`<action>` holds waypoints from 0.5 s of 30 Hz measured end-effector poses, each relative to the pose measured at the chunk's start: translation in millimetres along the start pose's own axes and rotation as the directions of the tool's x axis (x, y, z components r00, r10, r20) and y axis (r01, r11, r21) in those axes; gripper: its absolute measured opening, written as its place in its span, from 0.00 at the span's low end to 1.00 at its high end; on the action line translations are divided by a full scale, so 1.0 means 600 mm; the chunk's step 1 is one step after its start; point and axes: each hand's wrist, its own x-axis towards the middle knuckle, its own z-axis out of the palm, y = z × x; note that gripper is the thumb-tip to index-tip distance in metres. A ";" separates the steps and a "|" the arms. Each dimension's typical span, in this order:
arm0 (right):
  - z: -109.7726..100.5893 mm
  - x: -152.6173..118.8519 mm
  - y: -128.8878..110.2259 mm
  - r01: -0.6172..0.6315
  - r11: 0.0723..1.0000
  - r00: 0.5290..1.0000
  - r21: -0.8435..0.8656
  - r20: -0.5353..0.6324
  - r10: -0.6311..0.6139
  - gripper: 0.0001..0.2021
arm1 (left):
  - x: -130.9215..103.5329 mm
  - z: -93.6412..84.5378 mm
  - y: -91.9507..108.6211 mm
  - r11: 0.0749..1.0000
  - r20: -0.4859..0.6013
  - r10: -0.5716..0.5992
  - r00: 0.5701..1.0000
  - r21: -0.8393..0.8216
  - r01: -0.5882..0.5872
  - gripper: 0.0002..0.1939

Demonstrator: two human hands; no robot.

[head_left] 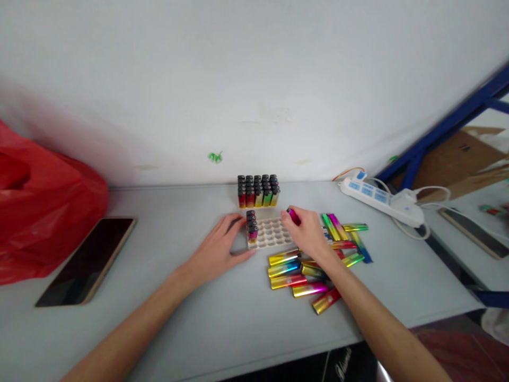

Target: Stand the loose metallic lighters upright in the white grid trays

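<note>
The right hand (306,225) pinches a purple lighter (293,216) by the right end of the white tray (274,245); I can't tell if the lighter's bottom is touching the tray. The left hand (217,246) has its fingers spread at the tray's left end and grips no lighter. A short row of lighters (252,232) stands up in the holes on that side, and the other holes I can see have nothing in them. To do this well, I think the left hand should keep the tray from sliding, softly, without bumping the row. The purple lighter should be straight up, black top high, right over one hole. Pushing it in tilted could make it stick. The wrist should stay clear of the loose shiny lighters (287,281).
</note>
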 end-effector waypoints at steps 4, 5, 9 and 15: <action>0.001 -0.001 -0.002 0.006 1.000 1.000 -0.008 0.021 -0.005 0.15 | 0.001 0.001 -0.002 1.000 0.000 0.008 1.000 -0.014 -0.008 0.32; 0.001 -0.001 -0.002 0.007 1.000 1.000 -0.005 0.016 -0.007 0.15 | 0.001 0.001 -0.003 1.000 -0.004 0.008 1.000 -0.018 -0.008 0.32; 0.000 -0.003 -0.005 0.010 1.000 1.000 -0.004 -0.028 -0.010 0.19 | 0.000 0.001 -0.006 1.000 -0.019 0.011 1.000 -0.009 -0.011 0.32; 0.004 -0.003 0.001 0.016 0.999 0.999 -0.045 0.029 -0.015 0.21 | 0.001 0.002 -0.008 1.000 -0.010 0.028 1.000 -0.014 -0.028 0.32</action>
